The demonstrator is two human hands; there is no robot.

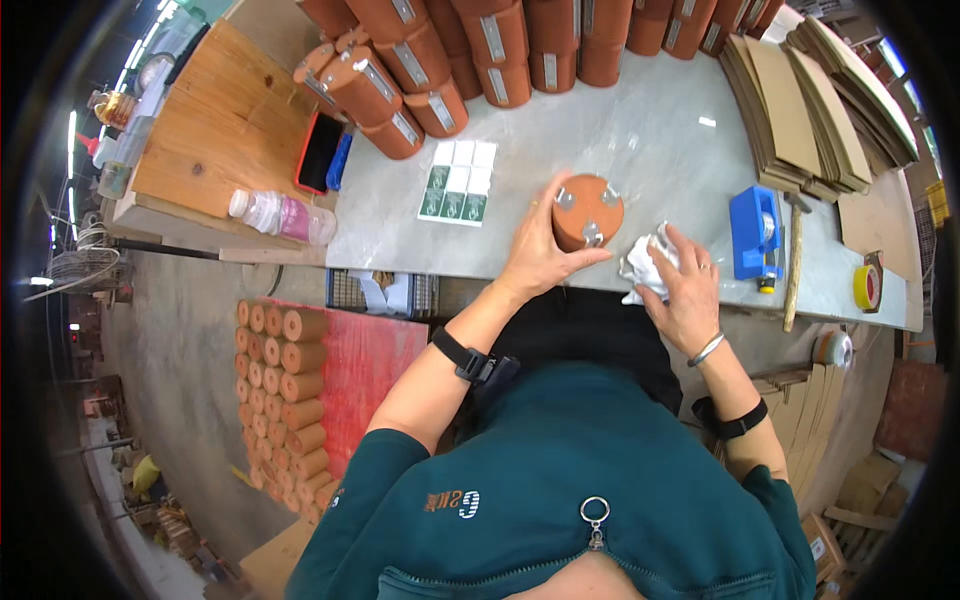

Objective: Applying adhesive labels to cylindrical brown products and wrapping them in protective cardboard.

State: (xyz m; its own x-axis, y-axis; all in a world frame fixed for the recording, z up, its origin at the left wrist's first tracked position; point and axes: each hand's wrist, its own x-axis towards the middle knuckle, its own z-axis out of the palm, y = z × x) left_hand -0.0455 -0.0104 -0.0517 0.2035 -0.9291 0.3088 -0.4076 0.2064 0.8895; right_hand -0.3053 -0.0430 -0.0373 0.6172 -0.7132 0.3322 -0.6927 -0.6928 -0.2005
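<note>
Near the front edge of the grey table, my left hand (540, 245) grips a round terracotta-coloured cylinder (588, 205) by its side. Three shiny metallic clips or patches sit around its top face. Just right of it, my right hand (688, 295) has its fingers closed over a crumpled white cloth (648, 262), apart from the cylinder. To the left of my left hand lies a sheet of green and white stickers (457, 185), with some labels peeled off.
Stacked terracotta cylinders (500, 60) line the table's back. Flattened cardboard (790, 110) is piled at the right, near a blue tape dispenser (750, 235), a hammer (795, 265) and yellow tape (866, 287). A pink-labelled bottle (285, 217) lies left. More cylinders (285, 390) are stacked below.
</note>
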